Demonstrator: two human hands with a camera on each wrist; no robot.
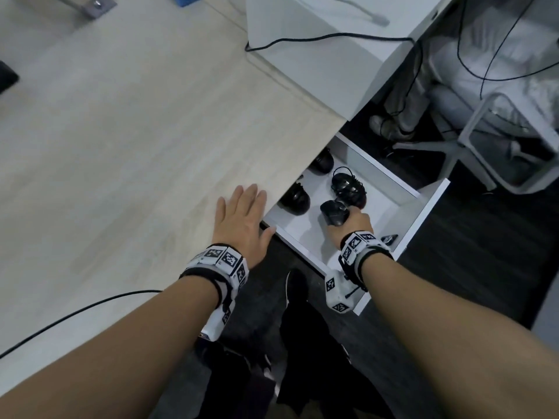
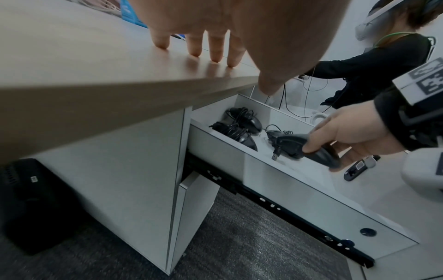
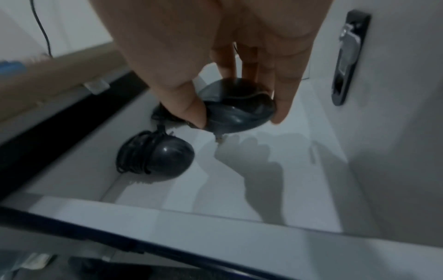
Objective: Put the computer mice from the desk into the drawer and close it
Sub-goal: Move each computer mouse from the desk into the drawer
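Observation:
The white drawer point(image 1: 420, 213) stands pulled out under the desk's right edge. My right hand point(image 1: 344, 215) hovers over it, thumb and fingers pinching a black mouse point(image 1: 332, 212) just above the drawer floor point(image 3: 239, 181); the mouse's USB plug point(image 2: 275, 156) dangles below. Three more black mice lie inside: one with its cable wrapped round it point(image 1: 348, 186), one near the left wall point(image 1: 295, 197) and one half under the desk point(image 1: 322, 161). My left hand point(image 1: 242, 213) rests flat on the wooden desk top point(image 1: 136, 146), fingers straight, near the edge above the drawer.
A black cable point(image 1: 75, 311) crosses the desk's near left. A white cabinet point(image 1: 317, 65) stands beyond the drawer, with a chair base point(image 1: 472, 146) to its right. A black computer tower point(image 2: 31, 204) sits under the desk. Another person point(image 2: 374, 70) works behind.

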